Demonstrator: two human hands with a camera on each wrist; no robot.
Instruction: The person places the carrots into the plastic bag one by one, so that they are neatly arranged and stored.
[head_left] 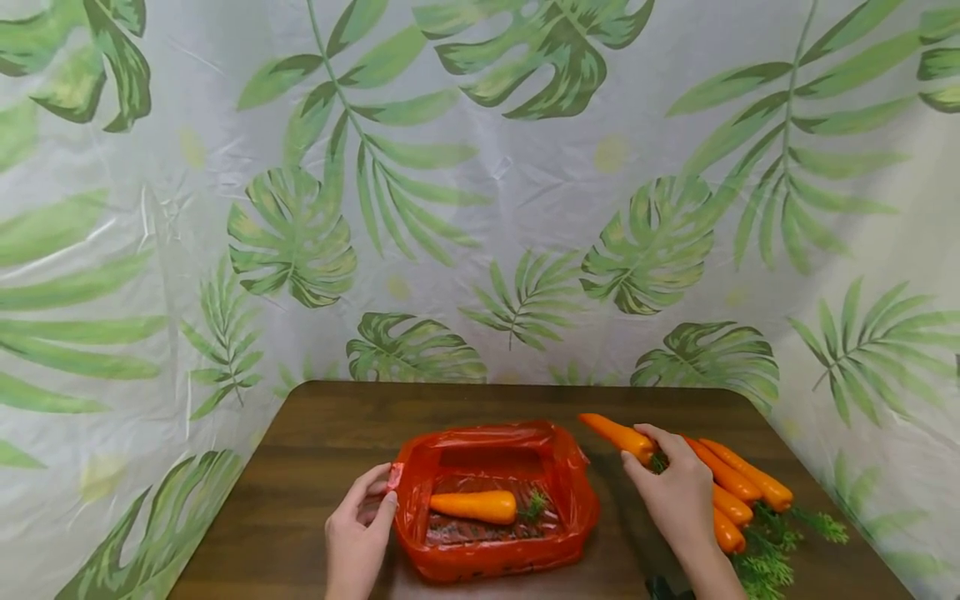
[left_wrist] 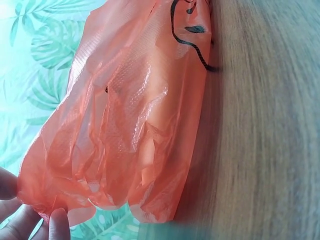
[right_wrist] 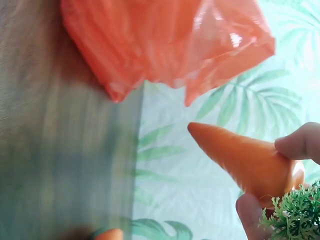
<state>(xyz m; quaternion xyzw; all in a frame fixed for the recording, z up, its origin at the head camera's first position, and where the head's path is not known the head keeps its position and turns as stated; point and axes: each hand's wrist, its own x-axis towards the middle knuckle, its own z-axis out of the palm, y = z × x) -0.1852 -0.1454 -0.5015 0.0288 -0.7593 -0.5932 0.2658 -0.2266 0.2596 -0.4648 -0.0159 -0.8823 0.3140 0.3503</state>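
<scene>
A red plastic bag (head_left: pixel 491 562) lies with its mouth held wide on the table, and one orange carrot (head_left: pixel 476 506) with a green top rests inside it. My left hand (head_left: pixel 358 525) pinches the bag's left rim between thumb and fingers; the left wrist view shows the bag's gathered edge (left_wrist: pixel 50 205) at the fingertips. Right of the bag, my right hand (head_left: pixel 675 483) grips another carrot (head_left: pixel 617 435) by its thick end, its tip pointing left and away. In the right wrist view this held carrot (right_wrist: pixel 245 157) is apart from the bag, its green top (right_wrist: pixel 295 212) near the fingers.
Several more carrots (head_left: pixel 738 475) with leafy green tops (head_left: pixel 772 550) lie in a pile at the right of the brown wooden table (head_left: pixel 300 467). A leaf-patterned sheet (head_left: pixel 510 208) hangs behind the table and along its sides.
</scene>
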